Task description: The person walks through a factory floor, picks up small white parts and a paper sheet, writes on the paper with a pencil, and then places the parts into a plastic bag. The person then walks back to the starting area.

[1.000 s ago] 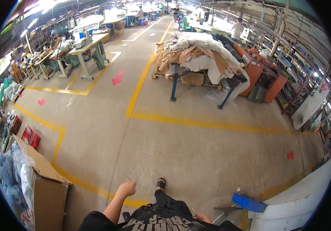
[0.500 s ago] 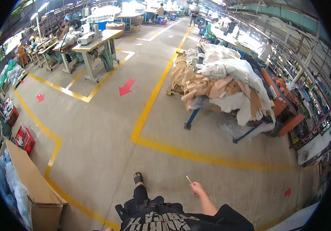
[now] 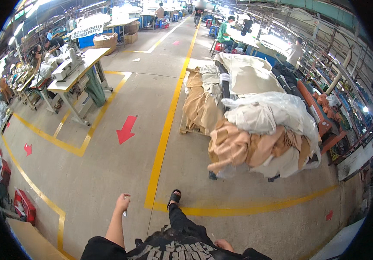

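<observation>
My left hand swings out in front of my body over the floor. Its fingers are curled round a small whitish object, mostly hidden by the hand, so its kind cannot be told. Low beside my dark shirt is my right hand, partly cut off from view by my body. A thin pale stick shows faintly at its fingers, which look closed. Neither hand touches anything else around it. One sandalled foot is forward on the floor, by the yellow line.
To the right, a pallet load of tan and white fabric stands past the yellow floor line. Sewing machine tables are at left, red crates and a cardboard box nearer. People sit and walk farther off.
I have stepped forward, so the fabric pile and machine tables are nearer. My left hand has swung forward into view; my right hand has dropped back toward my body.
</observation>
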Motion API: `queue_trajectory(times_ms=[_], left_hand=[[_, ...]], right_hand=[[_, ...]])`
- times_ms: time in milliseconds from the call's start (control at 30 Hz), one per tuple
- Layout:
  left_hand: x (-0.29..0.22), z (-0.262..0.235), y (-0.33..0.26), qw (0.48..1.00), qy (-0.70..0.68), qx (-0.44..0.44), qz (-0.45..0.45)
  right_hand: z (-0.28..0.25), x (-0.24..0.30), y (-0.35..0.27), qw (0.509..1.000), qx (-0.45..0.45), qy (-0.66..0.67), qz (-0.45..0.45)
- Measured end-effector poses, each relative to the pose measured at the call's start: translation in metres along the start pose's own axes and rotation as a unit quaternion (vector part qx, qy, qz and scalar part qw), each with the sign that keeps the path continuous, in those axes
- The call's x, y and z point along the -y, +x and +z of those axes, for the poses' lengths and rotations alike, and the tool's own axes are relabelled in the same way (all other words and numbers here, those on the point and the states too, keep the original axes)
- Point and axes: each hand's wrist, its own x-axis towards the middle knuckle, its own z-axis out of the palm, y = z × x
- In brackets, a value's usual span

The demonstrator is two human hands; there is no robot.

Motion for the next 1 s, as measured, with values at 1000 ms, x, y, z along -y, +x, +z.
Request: queue_trajectory(times_ms=[1000], left_hand=[[-0.637, -0.06, 0.906, 0.994, 0.092, -0.002, 0.064]], right_hand=[[-0.005, 1.091, 0.082, 0.988, -0.002, -0.086, -0.127]])
